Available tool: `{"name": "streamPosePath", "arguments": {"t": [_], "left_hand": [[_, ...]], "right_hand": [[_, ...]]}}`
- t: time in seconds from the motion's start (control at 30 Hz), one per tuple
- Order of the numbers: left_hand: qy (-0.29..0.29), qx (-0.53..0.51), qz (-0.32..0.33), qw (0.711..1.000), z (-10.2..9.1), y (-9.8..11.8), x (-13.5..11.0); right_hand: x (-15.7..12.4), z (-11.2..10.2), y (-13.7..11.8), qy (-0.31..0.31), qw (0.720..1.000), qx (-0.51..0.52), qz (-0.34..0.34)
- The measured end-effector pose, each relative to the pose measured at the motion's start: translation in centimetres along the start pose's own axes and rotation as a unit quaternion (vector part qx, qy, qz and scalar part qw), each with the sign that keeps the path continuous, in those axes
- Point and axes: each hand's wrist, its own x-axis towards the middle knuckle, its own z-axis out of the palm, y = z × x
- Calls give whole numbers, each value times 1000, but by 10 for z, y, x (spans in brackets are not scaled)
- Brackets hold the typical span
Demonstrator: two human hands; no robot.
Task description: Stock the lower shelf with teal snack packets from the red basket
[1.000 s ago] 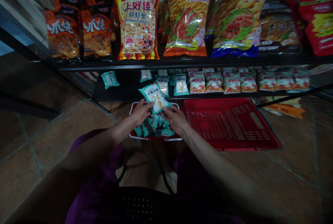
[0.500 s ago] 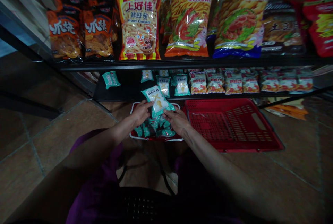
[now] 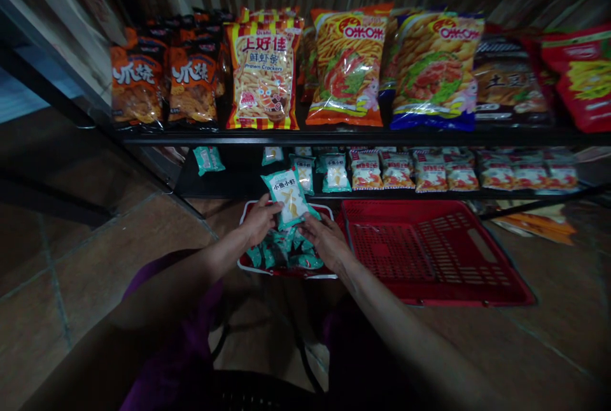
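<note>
A teal and white snack bag (image 3: pixel 289 198) is held up over the red basket (image 3: pixel 244 266), just in front of the lower shelf. My left hand (image 3: pixel 260 221) grips its left side with thumb and fingers. My right hand (image 3: pixel 323 238) is closed at its lower right corner, where another teal edge shows behind; whether that belongs to a second bag I cannot tell. Inside the basket, below my hands, lie several teal snack bags (image 3: pixel 274 252). On the lower shelf (image 3: pixel 229 185), two similar teal bags (image 3: pixel 336 172) stand upright close behind the held one.
A second red basket (image 3: pixel 429 252) lies on the tiled floor at the right. Small red and white snack bags (image 3: pixel 401 169) fill the lower shelf's right part. Larger snack bags (image 3: pixel 265 74) line the upper shelf (image 3: pixel 305 138). A lone teal bag (image 3: pixel 208 160) lies at the lower shelf's left.
My view has tilted upward, so shelves and baskets sit lower in the picture. The held bag is a little more upright, and both hands stay on it.
</note>
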Motion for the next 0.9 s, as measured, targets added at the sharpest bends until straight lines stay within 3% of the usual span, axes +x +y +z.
{"name": "streamPosePath", "arguments": {"t": [0.27,0.7,0.9], "left_hand": [[7,-4,-7,1000,1,-2,-2],[7,6,-18,1000,-1,1,-1],[-1,31,-2,1000,-4,-1,1]], "right_hand": [[-3,-4,-4,-19,999,-7,36],[-3,0,-3,-9,1000,-6,6],[-5,1,-1,11,998,-39,-39]]}}
